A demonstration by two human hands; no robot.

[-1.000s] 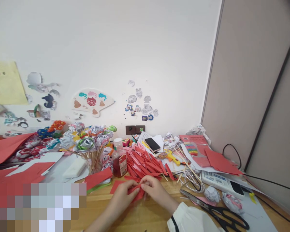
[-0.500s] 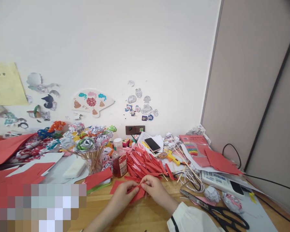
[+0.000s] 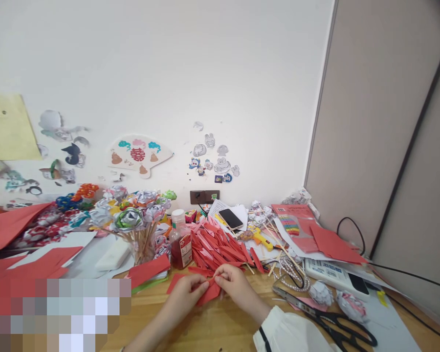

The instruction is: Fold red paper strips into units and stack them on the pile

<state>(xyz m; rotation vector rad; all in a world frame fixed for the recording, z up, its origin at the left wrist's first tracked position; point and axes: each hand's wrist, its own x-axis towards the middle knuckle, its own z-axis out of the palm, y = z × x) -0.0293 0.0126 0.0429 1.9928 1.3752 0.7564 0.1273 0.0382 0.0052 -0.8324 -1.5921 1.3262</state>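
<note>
A small piece of red paper (image 3: 209,294) is pinched between my two hands, low above the wooden table. My left hand (image 3: 187,292) grips its left side with thumb and fingers closed. From the right, my right hand (image 3: 231,285) pinches the upper edge; its fingertips nearly meet those of the left. Just beyond my hands lies a heap of folded red paper strips (image 3: 220,244). Another red sheet (image 3: 175,282) shows partly behind my left hand. Exact folds in the held paper are too small to make out.
Black-handled scissors (image 3: 326,318) lie at right, near crumpled paper flowers (image 3: 320,293) and a bead string (image 3: 291,274). A bottle (image 3: 181,244) and a cup of paper flowers on sticks (image 3: 143,247) stand left. Behind are a phone (image 3: 231,219) and yellow glue gun (image 3: 262,238).
Both hands stay almost in place with the red paper. The fingers have shifted slightly, and a little more of the paper's face shows between them.
</note>
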